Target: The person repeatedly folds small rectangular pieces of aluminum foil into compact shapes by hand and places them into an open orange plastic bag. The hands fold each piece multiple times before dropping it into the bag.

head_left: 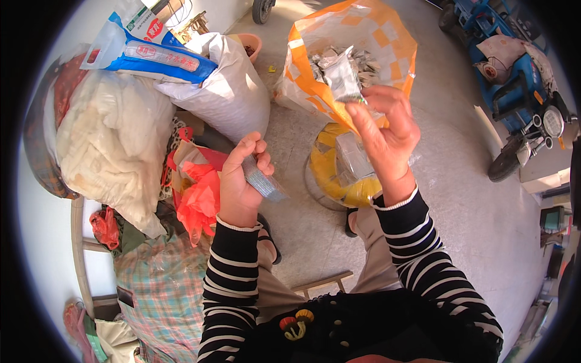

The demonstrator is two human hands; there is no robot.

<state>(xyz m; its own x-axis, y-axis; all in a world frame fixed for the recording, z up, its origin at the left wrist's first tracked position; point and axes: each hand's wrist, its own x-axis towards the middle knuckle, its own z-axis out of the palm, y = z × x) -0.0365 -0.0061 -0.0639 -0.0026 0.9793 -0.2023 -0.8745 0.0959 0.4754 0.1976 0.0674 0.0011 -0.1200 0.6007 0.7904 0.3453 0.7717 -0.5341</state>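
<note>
Heap of white cloth (112, 136) far left, blue-and-white packet (151, 57) on a bulging white sack (227, 91) beside it, crumpled red plastic bag (203, 193) lower down. Left hand (241, 181) at centre, fingers clenched round a flat stack of silvery sheets (263, 180) jutting toward the concrete floor (460, 199). Right hand (384, 136) raised further right, fingers pinching one crinkled silver foil sheet (342, 75) before an open orange-and-white sack (363, 36) full of foil, yellow-lined basket (330, 169) with more silver pieces beneath, blue vehicle (514, 78) far right.
</note>
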